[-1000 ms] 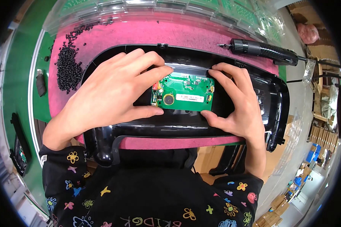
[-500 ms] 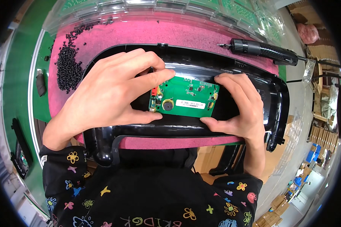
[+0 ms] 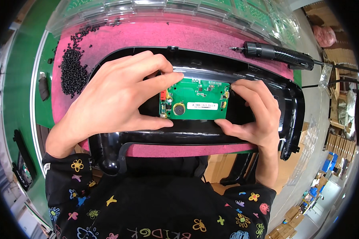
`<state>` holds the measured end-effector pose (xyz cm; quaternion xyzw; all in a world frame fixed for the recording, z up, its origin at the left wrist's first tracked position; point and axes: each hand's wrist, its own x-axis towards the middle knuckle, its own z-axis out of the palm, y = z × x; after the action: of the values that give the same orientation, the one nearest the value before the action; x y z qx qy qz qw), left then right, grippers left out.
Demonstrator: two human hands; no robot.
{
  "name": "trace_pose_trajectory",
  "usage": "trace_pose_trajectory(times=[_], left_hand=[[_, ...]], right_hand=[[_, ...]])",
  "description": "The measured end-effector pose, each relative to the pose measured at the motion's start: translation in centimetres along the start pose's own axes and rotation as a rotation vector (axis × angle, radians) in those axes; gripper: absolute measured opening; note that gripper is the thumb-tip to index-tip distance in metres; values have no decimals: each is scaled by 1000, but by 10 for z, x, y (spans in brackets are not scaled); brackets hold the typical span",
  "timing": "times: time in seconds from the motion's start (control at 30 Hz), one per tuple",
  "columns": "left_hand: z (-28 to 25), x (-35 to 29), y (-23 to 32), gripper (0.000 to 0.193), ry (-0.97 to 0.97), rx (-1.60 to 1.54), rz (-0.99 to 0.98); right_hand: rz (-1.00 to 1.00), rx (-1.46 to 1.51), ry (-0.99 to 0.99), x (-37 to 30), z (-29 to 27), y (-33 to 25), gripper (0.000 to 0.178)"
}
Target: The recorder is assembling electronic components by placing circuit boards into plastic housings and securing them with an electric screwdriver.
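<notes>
You are facing a green bench with a pink mat; along your mat's left edge small black pieces are lying heaped, a black electric screwdriver is resting near the far right corner, clear trays are lining the far edge, and a black plastic shell is overhanging the near edge

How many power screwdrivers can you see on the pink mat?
1: the black power screwdriver lies mostly on the pink mat, beyond the right half of the black casing, bit pointing left. The casing hides part of the mat.
</notes>
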<state>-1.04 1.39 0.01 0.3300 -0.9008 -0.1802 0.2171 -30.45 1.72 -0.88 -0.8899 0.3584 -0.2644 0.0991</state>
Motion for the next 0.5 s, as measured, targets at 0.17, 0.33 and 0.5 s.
trace_pose_trajectory(times=[0.17, 0.33, 0.5], left_hand=[[4, 0, 1, 72, -61, 32, -64], [5, 1, 2, 71, -75, 61, -59], [6, 1, 3, 72, -78, 75, -53]], right_hand=[[-39, -19, 3, 0, 2, 2, 52], [-24, -26, -10, 0, 3, 1, 52], [-7, -39, -33, 0, 2, 0, 53]])
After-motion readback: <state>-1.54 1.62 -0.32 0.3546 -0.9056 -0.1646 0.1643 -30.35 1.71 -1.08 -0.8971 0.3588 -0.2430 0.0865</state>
